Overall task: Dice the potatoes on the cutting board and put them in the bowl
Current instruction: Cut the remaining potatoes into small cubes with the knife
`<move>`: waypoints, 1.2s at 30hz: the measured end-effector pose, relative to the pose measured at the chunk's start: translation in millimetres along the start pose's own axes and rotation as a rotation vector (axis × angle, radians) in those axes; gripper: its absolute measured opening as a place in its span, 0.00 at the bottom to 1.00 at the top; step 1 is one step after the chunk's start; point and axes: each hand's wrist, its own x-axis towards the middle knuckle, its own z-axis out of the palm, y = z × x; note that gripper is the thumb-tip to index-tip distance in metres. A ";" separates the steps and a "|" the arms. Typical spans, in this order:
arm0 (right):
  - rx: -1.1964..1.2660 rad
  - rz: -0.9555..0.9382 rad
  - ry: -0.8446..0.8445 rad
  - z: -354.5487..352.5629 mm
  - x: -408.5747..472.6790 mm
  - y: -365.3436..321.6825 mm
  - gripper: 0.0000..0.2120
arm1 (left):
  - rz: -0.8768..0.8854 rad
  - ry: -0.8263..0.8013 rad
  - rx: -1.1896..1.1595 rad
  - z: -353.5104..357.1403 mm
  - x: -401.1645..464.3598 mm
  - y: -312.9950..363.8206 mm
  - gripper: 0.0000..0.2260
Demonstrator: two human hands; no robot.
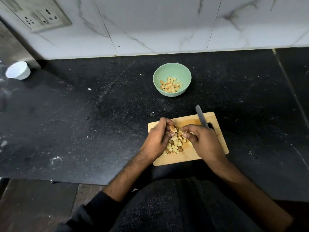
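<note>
Head view: left hand (156,139) and right hand (203,141) cup together around dice (175,143) on board (189,157), probably scooping for bowl (172,67); knife (201,117) parked aside.

A home kitchen. A black speckled stone worktop (83,114) runs up to a wall of white marble-veined tiles (150,25), and a switch-and-socket plate (36,15) is set in the wall far up and left of the hands (180,141). Under the hands lies a wooden cutting board (215,131) with diced potato (175,144) and a knife (201,117); beyond them stands a green bowl (182,71) of dice, and far left a white cup (18,70).
</note>
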 end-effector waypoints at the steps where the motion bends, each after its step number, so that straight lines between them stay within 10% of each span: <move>1: -0.014 -0.025 -0.033 0.1 -0.6 -2.5 0.14 | 0.004 0.008 -0.002 1.6 0.2 -0.1 0.10; 16: -0.065 0.039 -0.249 2.9 -1.0 -4.7 0.43 | 0.091 0.016 0.003 3.7 2.2 5.3 0.14; 26: -0.033 -0.021 -0.057 16.9 -3.7 12.6 0.21 | 0.161 0.044 0.046 -2.6 4.5 -6.4 0.08; 36: 0.005 -0.159 -0.114 42.5 9.9 7.5 0.29 | -0.025 0.259 -0.173 -10.0 2.0 -24.1 0.12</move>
